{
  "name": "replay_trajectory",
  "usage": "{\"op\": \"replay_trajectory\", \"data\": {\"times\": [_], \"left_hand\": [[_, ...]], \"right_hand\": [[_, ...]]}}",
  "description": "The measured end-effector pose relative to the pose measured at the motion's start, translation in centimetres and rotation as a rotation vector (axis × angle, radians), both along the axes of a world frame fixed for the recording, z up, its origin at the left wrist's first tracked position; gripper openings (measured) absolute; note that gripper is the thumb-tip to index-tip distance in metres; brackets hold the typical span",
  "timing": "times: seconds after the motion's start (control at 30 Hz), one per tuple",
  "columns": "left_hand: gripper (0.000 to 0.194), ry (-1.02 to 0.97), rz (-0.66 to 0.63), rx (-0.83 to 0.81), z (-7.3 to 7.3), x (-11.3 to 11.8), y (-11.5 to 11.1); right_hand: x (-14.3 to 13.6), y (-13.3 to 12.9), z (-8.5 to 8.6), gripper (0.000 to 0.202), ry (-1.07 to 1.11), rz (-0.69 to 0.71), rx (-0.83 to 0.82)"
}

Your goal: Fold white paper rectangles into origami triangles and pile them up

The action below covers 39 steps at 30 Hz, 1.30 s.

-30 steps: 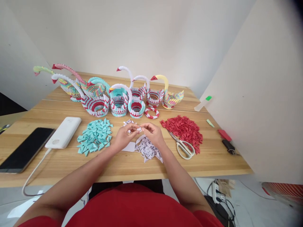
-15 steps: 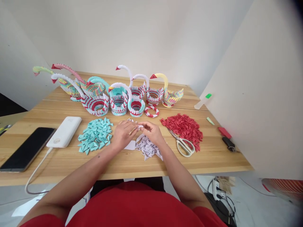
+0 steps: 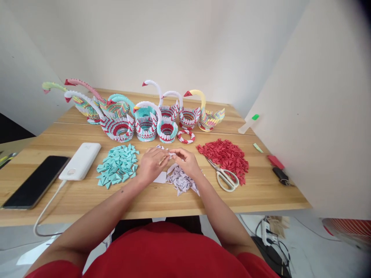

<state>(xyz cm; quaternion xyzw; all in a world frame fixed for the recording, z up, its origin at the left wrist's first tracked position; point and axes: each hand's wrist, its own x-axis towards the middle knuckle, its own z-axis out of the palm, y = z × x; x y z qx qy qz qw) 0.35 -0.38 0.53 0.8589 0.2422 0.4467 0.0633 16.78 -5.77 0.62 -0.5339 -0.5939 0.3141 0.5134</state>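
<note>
A wooden table [image 3: 162, 204] spans the scene, and folded-paper swans [image 3: 145, 133] crowd its far side. A heap of red paper triangles [image 3: 224, 156] lies on the right, a turquoise heap [image 3: 118, 165] on the left. At far left lies a black-screened smartphone [image 3: 36, 182], with a white power bank [image 3: 80, 161] just beside it. The left hand [image 3: 153, 164] and right hand [image 3: 187, 161] meet mid-table, fingertips pinching a small white paper piece [image 3: 172, 155] between them, above and slightly beyond the near pile of white triangles [image 3: 182, 180]. Scissors [image 3: 219, 170] touch the red heap's near edge; a red-and-white paper ring [image 3: 186, 142] lies beyond the hands.
</note>
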Motion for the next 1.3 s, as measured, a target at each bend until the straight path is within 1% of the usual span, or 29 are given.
{"op": "replay_trajectory", "data": {"times": [0.2,0.27,0.33,0.4,0.47,0.53,0.6,0.7,0.8,0.9,0.97,1.03,1.13,1.2,1.3], "left_hand": [[0.010,0.006,-0.007,0.003,0.0,0.1,-0.4],[0.011,0.000,-0.026,-0.030,0.0,0.1,-0.5],[0.012,-0.043,-0.024,-0.161,-0.1,0.1,-0.6],[0.015,-0.126,-0.024,-0.396,-0.2,0.1,-0.4],[0.020,-0.200,-0.086,-0.656,-0.3,0.1,-0.2],[0.025,-0.245,-0.186,-0.854,-0.3,0.2,0.1],[0.028,-0.280,-0.250,-0.968,-0.2,0.3,0.3],[0.028,-0.312,-0.277,-1.028,0.0,0.4,0.3],[0.028,-0.318,-0.265,-1.016,0.1,0.3,0.3],[0.025,-0.286,-0.227,-0.932,0.0,0.3,0.2],[0.022,-0.231,-0.179,-0.813,-0.1,0.3,0.1],[0.025,-0.141,-0.137,-0.631,-0.2,0.2,-0.1],[0.030,-0.009,-0.110,-0.352,-0.5,0.2,-0.3],[0.032,0.038,-0.089,-0.256,-0.7,0.2,-0.3],[0.034,0.047,-0.052,-0.226,-0.9,0.2,-0.2]], "right_hand": [[-0.4,0.0,-0.1,0.026,-0.102,-0.044,0.113],[-0.5,-0.1,-0.1,0.025,-0.110,-0.062,0.139],[-0.5,-0.2,0.0,0.024,-0.102,-0.083,0.151],[-0.6,-0.3,0.1,0.023,-0.096,-0.094,0.151],[-0.6,-0.4,0.2,0.023,-0.100,-0.094,0.144],[-0.7,-0.3,0.2,0.019,-0.101,-0.106,0.130],[-0.8,-0.3,0.1,0.014,-0.085,-0.124,0.106],[-1.0,-0.3,0.2,0.010,-0.072,-0.134,0.084],[-0.9,-0.4,0.4,0.011,-0.138,-0.129,0.138],[-0.8,-0.6,0.6,0.010,-0.238,-0.147,0.227],[-0.8,-0.6,0.6,0.009,-0.270,-0.171,0.255],[-0.8,-0.5,0.5,0.008,-0.291,-0.195,0.248],[-1.0,-0.4,0.2,0.009,-0.330,-0.214,0.220],[-1.1,-0.4,0.1,0.011,-0.341,-0.217,0.209],[-1.1,-0.5,0.3,0.010,-0.277,-0.187,0.173]]}}
